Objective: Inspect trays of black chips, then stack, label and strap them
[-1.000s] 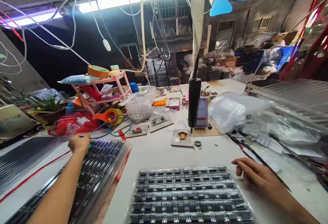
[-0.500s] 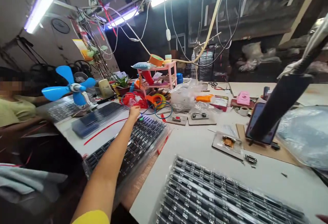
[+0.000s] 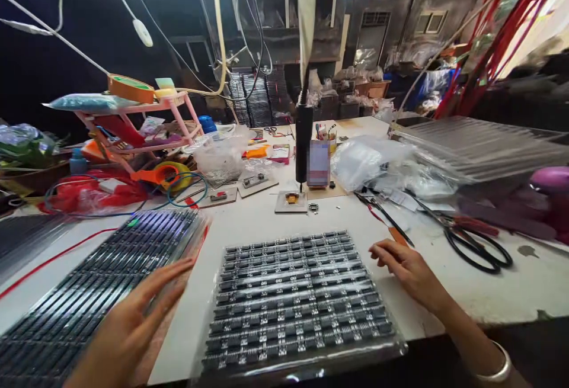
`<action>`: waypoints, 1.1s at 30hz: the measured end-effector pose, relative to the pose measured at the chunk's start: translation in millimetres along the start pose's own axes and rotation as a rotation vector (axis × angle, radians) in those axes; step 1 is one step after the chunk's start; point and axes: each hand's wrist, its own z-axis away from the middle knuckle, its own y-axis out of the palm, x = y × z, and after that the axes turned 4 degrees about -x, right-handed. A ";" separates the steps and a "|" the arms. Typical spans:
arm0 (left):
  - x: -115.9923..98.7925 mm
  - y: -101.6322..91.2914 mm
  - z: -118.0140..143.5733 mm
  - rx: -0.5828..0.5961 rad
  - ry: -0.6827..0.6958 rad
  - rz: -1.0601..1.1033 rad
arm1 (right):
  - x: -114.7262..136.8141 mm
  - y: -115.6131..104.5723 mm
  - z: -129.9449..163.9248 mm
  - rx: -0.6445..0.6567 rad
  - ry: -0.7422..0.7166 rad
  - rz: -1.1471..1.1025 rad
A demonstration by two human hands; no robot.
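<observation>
In the middle of the bench lies a clear plastic tray point(image 3: 402, 345) with rows of small black circuit boards point(image 3: 291, 293) in it. My left hand point(image 3: 131, 320) is held over the right side of a second stack of filled trays point(image 3: 95, 269), fingers stretched out and holding nothing. Off the near tray's right edge is my right hand point(image 3: 404, 269), low over the bench, with loosely bent fingers and nothing visible in them. A black electric screwdriver point(image 3: 304, 145) hangs upright, its tip just above a small flat fixture point(image 3: 290, 202) with an orange-gold piece on it.
Black-handled scissors point(image 3: 478, 249) and tweezers point(image 3: 391, 222) lie to the right, near plastic bags point(image 3: 368, 160). A phone point(image 3: 318, 164) stands behind the fixture. At left are a pink rack point(image 3: 178, 103) and a red bag point(image 3: 80, 192). Empty-looking clear trays point(image 3: 484, 145) are stacked far right.
The view has swung right. My left hand has drawn back from the far end of the left tray stack towards me. My right hand, barely visible before, is now in full view.
</observation>
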 end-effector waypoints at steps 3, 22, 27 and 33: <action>8.5 29.5 34.7 0.134 -0.008 0.109 | -2.4 10.3 27.9 0.020 -0.034 0.031; 22.0 90.0 76.9 0.096 0.101 -0.150 | -17.6 37.7 45.8 0.004 -0.233 0.520; 17.5 87.0 80.4 0.110 0.104 -0.155 | -17.8 33.6 51.6 0.012 -0.293 0.606; 4.5 78.1 77.4 0.168 0.031 -0.067 | -19.1 33.7 53.7 -0.013 -0.341 0.609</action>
